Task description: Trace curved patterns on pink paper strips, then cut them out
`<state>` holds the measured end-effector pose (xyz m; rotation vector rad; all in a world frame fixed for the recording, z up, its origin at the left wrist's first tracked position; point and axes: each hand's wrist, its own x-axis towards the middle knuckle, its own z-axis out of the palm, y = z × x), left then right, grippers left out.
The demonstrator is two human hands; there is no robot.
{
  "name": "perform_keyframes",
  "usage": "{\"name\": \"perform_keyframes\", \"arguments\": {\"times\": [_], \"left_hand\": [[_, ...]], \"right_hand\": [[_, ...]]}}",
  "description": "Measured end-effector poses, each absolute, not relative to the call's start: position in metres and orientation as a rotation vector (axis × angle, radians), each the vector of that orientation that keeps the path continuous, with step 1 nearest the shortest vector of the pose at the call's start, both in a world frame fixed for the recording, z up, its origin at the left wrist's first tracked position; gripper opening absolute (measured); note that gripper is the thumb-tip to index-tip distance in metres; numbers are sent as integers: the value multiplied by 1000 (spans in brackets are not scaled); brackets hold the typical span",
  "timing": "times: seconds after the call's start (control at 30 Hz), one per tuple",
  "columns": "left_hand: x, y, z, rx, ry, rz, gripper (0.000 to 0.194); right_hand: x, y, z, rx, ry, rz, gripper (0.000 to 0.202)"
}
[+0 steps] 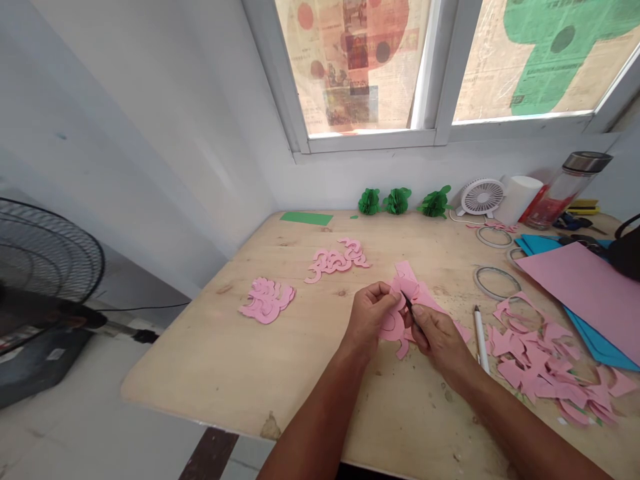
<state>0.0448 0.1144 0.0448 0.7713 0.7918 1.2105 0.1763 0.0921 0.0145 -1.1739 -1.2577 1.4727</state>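
Pinched in my left hand (369, 315) is a piece of pink paper (392, 325) with a curved outline on it, held just above the table. My right hand (443, 339) is closed around a pair of small dark scissors (408, 303); the blades point up and left, against the paper's edge. My fingers hide most of the handles. Beneath and behind both hands lie more strips of pink paper (406, 270). Left of them, curved pink cutouts (334, 260) are spread out, and a stack of scalloped pink pieces (267, 300) sits farther left.
Pink scraps (537, 360) and a white pen (481, 337) lie at the right. Behind them are tape rolls (497, 283), pink sheets (590, 293) and blue sheets (587, 333). Along the wall stand green paper shapes (397, 200), a small fan (483, 197) and a glass bottle (565, 193).
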Motion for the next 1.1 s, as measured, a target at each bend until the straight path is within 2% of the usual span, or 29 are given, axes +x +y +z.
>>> {"name": "perform_keyframes", "arguments": {"times": [1.1], "left_hand": [[43, 115, 41, 736, 874, 1287, 25]], "right_hand": [[176, 92, 15, -1153, -1256, 1461, 51]]}}
